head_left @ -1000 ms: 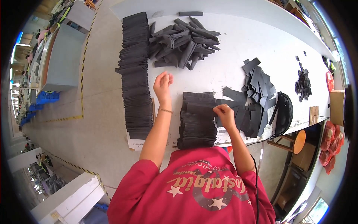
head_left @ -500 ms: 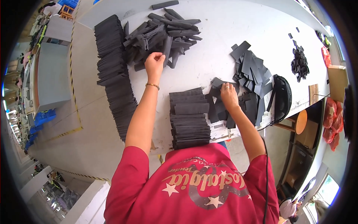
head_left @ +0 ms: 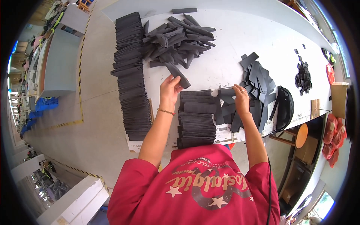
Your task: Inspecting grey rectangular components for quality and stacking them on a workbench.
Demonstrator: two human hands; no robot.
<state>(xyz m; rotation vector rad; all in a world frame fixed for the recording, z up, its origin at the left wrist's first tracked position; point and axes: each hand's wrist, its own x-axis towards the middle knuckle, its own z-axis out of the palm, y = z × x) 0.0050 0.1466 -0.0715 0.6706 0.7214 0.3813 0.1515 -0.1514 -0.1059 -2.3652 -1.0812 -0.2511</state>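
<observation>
My left hand (head_left: pixel 171 90) pinches the lower end of a folded black fabric strip (head_left: pixel 176 73), which hangs out from the near side of a loose heap of similar rolled strips (head_left: pixel 180 39). On the right, my right hand (head_left: pixel 242 99) has its fingers closed at the end of a flat black piece (head_left: pixel 226 92). The fingers partly hide that piece. Beside this hand lies a fanned-out pile of flat black pieces (head_left: pixel 257 77). Between my forearms sits a neat stack of folded black strips (head_left: pixel 197 120).
A long row of stacked black strips (head_left: pixel 129 71) runs along the left edge of the white table (head_left: pixel 232 30). At the right are a black mesh pouch (head_left: pixel 284 105), a small heap of dark bits (head_left: pixel 303 77) and a round wooden stool (head_left: pixel 301 135). A lone strip (head_left: pixel 184 11) lies far back.
My left hand has drawn a strip from the heap toward me and to the right. My right hand has shifted slightly right and nearer, at the flat pieces. The whole view has shifted a little.
</observation>
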